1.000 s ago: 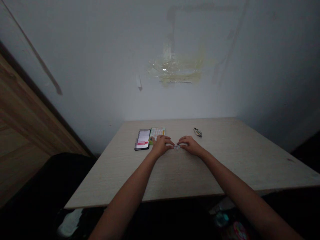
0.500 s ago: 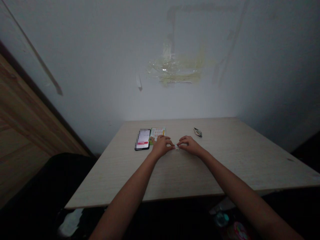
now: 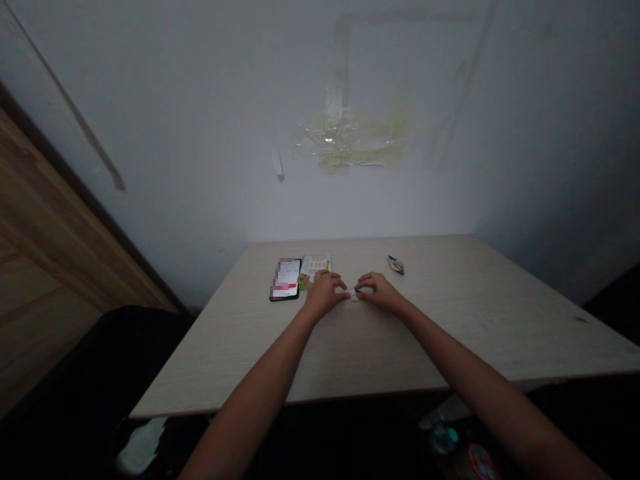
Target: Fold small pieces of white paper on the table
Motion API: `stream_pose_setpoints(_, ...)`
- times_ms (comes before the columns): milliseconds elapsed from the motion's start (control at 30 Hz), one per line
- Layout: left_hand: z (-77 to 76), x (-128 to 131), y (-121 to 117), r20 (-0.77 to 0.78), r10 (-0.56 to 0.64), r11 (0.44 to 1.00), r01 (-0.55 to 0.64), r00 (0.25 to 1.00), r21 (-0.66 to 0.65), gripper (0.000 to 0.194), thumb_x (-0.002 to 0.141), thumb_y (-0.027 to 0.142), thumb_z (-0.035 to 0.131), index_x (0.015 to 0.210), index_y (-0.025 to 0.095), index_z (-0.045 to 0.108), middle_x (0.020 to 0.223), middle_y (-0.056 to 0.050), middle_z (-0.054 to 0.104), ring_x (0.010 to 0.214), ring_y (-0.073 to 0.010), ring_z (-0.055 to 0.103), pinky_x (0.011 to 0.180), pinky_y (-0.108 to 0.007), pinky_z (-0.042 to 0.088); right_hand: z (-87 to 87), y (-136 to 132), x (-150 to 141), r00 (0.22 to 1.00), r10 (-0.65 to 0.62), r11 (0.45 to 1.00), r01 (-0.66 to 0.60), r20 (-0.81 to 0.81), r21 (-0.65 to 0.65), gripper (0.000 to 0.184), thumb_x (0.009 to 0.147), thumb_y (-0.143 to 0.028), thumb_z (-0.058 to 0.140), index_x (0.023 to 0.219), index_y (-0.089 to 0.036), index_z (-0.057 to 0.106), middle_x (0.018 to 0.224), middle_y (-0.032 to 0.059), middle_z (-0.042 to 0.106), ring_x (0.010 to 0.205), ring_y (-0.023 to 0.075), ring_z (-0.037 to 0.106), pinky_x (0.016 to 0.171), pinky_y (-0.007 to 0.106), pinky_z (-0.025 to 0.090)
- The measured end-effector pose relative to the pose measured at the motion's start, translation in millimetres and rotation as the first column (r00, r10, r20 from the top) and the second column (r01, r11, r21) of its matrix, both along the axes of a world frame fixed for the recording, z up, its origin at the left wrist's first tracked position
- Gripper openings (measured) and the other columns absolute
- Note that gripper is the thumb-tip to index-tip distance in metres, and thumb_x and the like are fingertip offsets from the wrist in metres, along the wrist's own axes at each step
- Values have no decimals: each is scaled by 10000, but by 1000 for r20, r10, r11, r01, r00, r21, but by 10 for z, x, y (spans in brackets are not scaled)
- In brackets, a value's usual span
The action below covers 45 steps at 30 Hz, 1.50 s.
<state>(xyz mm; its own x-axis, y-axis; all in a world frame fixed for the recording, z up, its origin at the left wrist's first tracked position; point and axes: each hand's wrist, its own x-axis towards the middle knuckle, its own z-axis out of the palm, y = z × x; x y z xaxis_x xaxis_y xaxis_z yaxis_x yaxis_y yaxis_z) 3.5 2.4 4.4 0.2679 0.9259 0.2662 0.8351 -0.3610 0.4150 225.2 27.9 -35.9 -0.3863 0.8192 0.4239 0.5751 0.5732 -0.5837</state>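
A small white object (image 3: 355, 295) sits between my hands, just above the pale laminate table (image 3: 465, 320). Its exact kind is too small to tell. My left hand (image 3: 324, 294) and my right hand (image 3: 381, 292) seem to pinch it from either side with their fingertips. The left hand's outer fingers lie close to a green-and-white printed card (image 3: 315, 266). Beside that card lies a black smartphone (image 3: 285, 279) with a blurred screen. A small crumpled foil wrapper (image 3: 395, 265) rests farther back, beyond my right hand.
The table's far side meets a stained white wall (image 3: 350, 140) with old tape residue. A wooden panel (image 3: 50, 227) rises at the left. Dark shapes and several small items lie on the floor below the table's front edge.
My hands have drawn slightly closer around the small white object, which now looks more compact. The phone, card and wrapper have not moved.
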Motion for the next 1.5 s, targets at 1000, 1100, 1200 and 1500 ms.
stream_pose_setpoints(1000,30,146,-61,331,4,999,10,944,-41,169,854,379,664,919,267,773,965,-44,784,1059,-268,664,1131,-690,-76,150,-66,-69,960,-76,996,62,-269,-64,195,775,-397,704,804,-220,780,877,68,758,916,241,678,915,393,483)
stream_pose_setpoints(1100,47,160,-69,311,13,999,3,950,-50,161,844,361,671,877,247,780,929,-49,784,1019,-264,673,1140,-685,14,146,-73,-71,959,-90,995,74,-269,-70,163,743,-373,733,788,-224,784,873,67,751,935,241,672,918,396,483)
stream_pose_setpoints(1200,77,187,-74,301,35,996,-6,953,-94,138,816,320,683,836,215,772,873,-43,780,929,-236,687,1142,-668,91,135,-75,-75,959,-95,994,79,-267,-71,138,725,-358,747,755,-226,779,860,64,741,950,241,665,911,394,488)
stream_pose_setpoints(1500,46,188,-72,293,27,995,4,956,-104,114,822,294,654,843,232,747,871,-28,780,922,-211,665,1149,-664,21,124,-53,-65,965,-77,997,66,-249,-51,137,729,-365,747,725,-230,767,849,59,726,948,235,649,905,387,482)
